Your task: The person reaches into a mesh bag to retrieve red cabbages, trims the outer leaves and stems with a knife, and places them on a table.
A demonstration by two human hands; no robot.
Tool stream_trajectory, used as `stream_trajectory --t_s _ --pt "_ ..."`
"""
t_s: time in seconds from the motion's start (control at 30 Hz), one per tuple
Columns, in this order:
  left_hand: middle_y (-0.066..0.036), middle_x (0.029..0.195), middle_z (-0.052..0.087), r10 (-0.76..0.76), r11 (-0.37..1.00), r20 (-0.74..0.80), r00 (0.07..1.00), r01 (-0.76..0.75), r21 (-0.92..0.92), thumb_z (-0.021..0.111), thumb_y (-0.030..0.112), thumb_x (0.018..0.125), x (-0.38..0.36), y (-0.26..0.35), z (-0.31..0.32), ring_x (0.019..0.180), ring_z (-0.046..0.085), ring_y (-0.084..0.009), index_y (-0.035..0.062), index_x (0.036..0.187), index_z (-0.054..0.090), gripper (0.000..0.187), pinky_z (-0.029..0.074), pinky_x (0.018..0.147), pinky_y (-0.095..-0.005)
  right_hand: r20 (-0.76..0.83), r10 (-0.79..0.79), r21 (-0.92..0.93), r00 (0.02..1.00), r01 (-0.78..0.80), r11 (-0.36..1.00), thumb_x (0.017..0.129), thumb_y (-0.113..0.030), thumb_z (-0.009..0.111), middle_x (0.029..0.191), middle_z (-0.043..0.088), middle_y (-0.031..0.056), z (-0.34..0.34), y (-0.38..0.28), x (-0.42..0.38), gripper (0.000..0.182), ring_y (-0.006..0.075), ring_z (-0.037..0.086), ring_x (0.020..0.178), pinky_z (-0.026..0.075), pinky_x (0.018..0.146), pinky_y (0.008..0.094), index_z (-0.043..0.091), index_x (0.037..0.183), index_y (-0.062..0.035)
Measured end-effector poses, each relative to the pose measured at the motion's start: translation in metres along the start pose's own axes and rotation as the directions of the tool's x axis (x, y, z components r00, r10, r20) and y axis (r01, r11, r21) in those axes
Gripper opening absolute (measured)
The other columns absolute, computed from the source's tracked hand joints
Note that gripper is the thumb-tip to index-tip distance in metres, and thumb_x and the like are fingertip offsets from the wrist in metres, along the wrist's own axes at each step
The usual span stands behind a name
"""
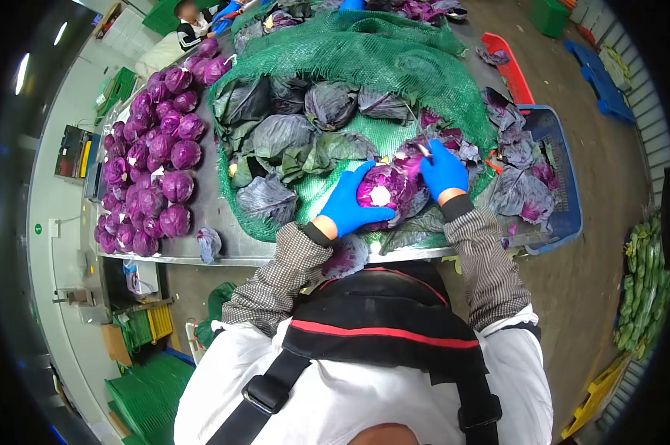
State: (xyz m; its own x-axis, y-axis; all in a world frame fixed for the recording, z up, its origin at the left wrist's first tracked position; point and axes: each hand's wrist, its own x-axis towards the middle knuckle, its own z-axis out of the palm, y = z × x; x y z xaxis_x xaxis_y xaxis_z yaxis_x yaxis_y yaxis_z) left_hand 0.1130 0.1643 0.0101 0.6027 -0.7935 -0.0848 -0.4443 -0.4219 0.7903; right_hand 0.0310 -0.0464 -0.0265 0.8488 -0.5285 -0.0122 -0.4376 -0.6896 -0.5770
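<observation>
Red cabbage (pixel 380 194): sitting just right of the centre of the frame, over the near part of the green net (pixel 335 46), and showing a pale cut-looking patch toward the camera. With the left hand (pixel 350 202), gloved in blue, cupping the cabbage from its left side, spreading thumb and fingers wide around it. With the right hand (pixel 444 172), also gloved in blue, reaching in at the upper right of the cabbage, bending the fingers narrowly around something small and pale, too small to tell; beside the fingertips, seeing loose purple leaves.

On the net, left of and above the hands, lying in a cluster: dark-leaved cabbages (pixel 282 135). At the left of the frame, piling up on the metal table (pixel 205 194): glossy purple cabbages (pixel 157 148). Near the table's front edge, lying apart from that pile: a single leaf (pixel 209 244). Below the held cabbage, lying near the black apron (pixel 379 326): a broad purple leaf (pixel 345 257).

At the right, standing beside the table and holding loose leaves: a blue crate (pixel 574 185). Farther up, showing beside the table: a red crate (pixel 507 68). At the upper left, facing the table: another person (pixel 193 28).
</observation>
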Motion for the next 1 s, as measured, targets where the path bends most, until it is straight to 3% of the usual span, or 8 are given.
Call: stream_trajectory --t_s 0.07,0.13,0.17,0.27,0.67,0.8,0.87,1.0 --pt "-0.020 0.115 0.046 0.043 0.953 -0.057 0.997 -0.058 -0.298 0.080 0.042 0.054 0.001 -0.002 0.002 0.107 0.047 -0.0335 0.0063 0.130 0.034 0.096 0.038 0.093 -0.0402 -0.025 0.110 -0.031 0.994 -0.111 0.993 0.077 -0.037 0.062 0.089 0.061 0.0127 0.021 0.032 0.004 0.042 0.0315 0.061 0.079 0.048 0.067 0.0401 0.054 0.109 -0.0111" --pt "-0.018 0.113 0.047 0.088 0.939 -0.108 0.990 -0.119 -0.323 0.081 0.041 0.053 0.003 -0.007 0.004 0.104 0.048 -0.0330 0.0066 0.130 0.035 0.097 0.038 0.093 -0.0400 0.090 0.097 0.482 0.991 -0.128 0.867 0.077 -0.047 0.059 0.095 0.060 0.0188 0.039 0.050 -0.005 0.052 0.0328 0.060 0.087 0.047 0.072 0.0406 0.050 0.106 -0.0050" --pt "-0.018 0.114 0.047 0.091 0.965 -0.164 0.982 -0.128 -0.229 0.081 0.041 0.052 0.003 -0.008 0.005 0.105 0.048 -0.0329 0.0064 0.130 0.035 0.097 0.038 0.093 -0.0401 0.423 0.255 0.566 0.869 -0.474 0.674 0.075 -0.051 0.061 0.100 0.059 0.0204 -0.023 -0.017 -0.025 0.065 0.0311 0.060 0.091 0.046 0.077 0.0384 0.045 0.117 -0.0045" --pt "-0.019 0.114 0.046 0.109 0.986 -0.231 0.967 -0.135 -0.100 0.082 0.042 0.051 0.005 -0.006 0.005 0.105 0.046 -0.0331 0.0063 0.129 0.036 0.098 0.038 0.093 -0.0403 0.088 -0.085 0.445 0.993 0.037 0.895 0.072 -0.052 0.063 0.104 0.057 0.0228 0.001 -0.021 -0.032 0.077 0.0336 0.059 0.093 0.045 0.080 0.0386 0.037 0.127 -0.0050" --pt "-0.016 0.113 0.046 0.204 0.979 -0.306 0.930 -0.202 0.036 0.083 0.037 0.050 -0.002 -0.008 0.010 0.104 0.046 -0.0321 0.0066 0.130 0.036 0.098 0.037 0.092 -0.0393 0.254 0.041 0.402 0.966 -0.144 0.904 0.074 -0.023 0.057 0.087 0.060 0.0193 -0.002 -0.023 -0.052 0.051 0.0323 0.060 0.076 0.047 0.068 0.0387 0.043 0.121 -0.0066" --pt "-0.018 0.113 0.044 0.194 0.980 -0.295 0.936 -0.198 0.015 0.082 0.040 0.050 -0.003 -0.001 0.004 0.106 0.044 -0.0342 0.0041 0.129 0.036 0.098 0.037 0.093 -0.0404 0.349 0.055 0.618 0.936 -0.273 0.737 0.075 -0.037 0.064 0.086 0.060 0.0144 -0.023 -0.043 -0.054 0.057 0.0249 0.059 0.071 0.047 0.062 0.0356 0.045 0.118 -0.0048" --pt "-0.018 0.112 0.044 0.210 0.977 -0.293 0.933 -0.210 0.032 0.082 0.039 0.050 -0.003 0.001 0.006 0.105 0.044 -0.0342 0.0041 0.129 0.036 0.098 0.037 0.093 -0.0404 0.123 -0.047 0.517 0.991 -0.023 0.856 0.074 -0.044 0.065 0.085 0.059 0.0105 -0.005 -0.035 -0.051 0.062 0.0188 0.057 0.068 0.047 0.060 0.0320 0.045 0.118 -0.0046" --pt "-0.018 0.112 0.044 0.213 0.975 -0.317 0.924 -0.220 0.013 0.082 0.038 0.050 -0.004 0.001 0.005 0.105 0.044 -0.0343 0.0041 0.128 0.037 0.096 0.036 0.093 -0.0406 0.394 0.023 0.571 0.919 -0.265 0.777 0.074 -0.042 0.064 0.088 0.062 0.0146 -0.024 -0.050 -0.052 0.059 0.0261 0.061 0.070 0.048 0.060 0.0374 0.046 0.116 -0.0066"
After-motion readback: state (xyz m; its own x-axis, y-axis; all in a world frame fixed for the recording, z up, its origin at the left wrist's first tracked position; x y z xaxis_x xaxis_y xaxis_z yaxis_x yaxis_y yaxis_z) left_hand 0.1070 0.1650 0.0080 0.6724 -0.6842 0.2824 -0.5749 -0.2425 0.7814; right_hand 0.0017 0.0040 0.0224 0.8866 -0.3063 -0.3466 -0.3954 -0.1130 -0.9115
